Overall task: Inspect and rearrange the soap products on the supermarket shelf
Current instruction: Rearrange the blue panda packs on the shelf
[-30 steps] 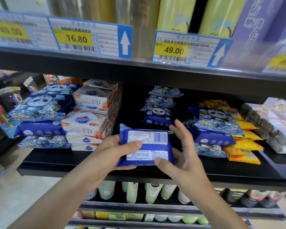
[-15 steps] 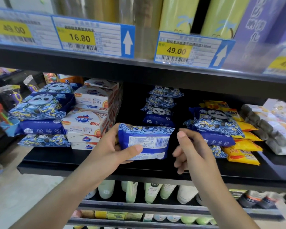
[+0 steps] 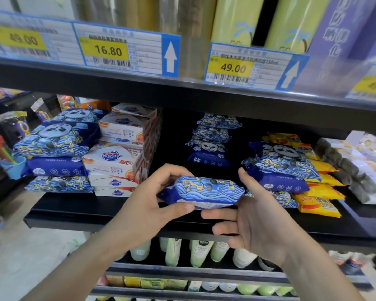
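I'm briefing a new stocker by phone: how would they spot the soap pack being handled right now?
Find the black shelf under the yellow price tags. At its front middle, a left hand and a right hand hold one blue soap pack between them. Unlike the stacked blue packs behind, it is off the shelf, flat, wave pattern up.

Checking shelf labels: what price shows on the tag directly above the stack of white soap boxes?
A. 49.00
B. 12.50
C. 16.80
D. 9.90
C: the price tag on the shelf edge above the white soap boxes reads 16.80.
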Available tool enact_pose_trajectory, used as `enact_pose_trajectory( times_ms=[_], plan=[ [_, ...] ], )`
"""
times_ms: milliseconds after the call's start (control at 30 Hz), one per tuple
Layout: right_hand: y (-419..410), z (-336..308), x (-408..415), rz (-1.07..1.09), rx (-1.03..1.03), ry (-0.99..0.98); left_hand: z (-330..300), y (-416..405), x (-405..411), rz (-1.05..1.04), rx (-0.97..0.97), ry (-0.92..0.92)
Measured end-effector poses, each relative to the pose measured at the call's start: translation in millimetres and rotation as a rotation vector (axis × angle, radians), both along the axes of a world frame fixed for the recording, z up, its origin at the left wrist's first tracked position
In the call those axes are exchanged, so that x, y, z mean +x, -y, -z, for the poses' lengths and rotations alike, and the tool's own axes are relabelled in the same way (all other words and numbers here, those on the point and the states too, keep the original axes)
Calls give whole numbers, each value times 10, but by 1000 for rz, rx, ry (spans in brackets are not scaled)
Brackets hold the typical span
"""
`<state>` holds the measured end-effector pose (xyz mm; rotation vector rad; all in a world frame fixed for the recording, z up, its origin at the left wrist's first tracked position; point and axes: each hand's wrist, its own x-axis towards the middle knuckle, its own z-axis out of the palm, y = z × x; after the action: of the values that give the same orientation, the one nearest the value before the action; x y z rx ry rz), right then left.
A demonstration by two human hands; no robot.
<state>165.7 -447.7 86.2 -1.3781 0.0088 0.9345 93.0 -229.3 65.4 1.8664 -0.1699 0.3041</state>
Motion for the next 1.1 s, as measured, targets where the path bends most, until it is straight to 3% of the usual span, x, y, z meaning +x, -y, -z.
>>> enact_pose_trajectory(
  times_ms=[567,733,800,900,967,1100],
  plan=[
    [-27,21,-36,206,196,-17,124,-6,32,-82,-1,31],
    [-69,28,13,243,190,35,137,-4,90,-150,-274,-133],
    [-123,46,89,257,110,112,102,12,102,-222,-439,-251],
    [-95,72,17,300,155,114,49,23,127,-232,-638,-436],
    [-46,83,-102,236,175,205,29,24,145,-198,-654,-509],
    [-46,93,-140,160,99,383,32,38,134,-140,-487,-505]
  ],
)
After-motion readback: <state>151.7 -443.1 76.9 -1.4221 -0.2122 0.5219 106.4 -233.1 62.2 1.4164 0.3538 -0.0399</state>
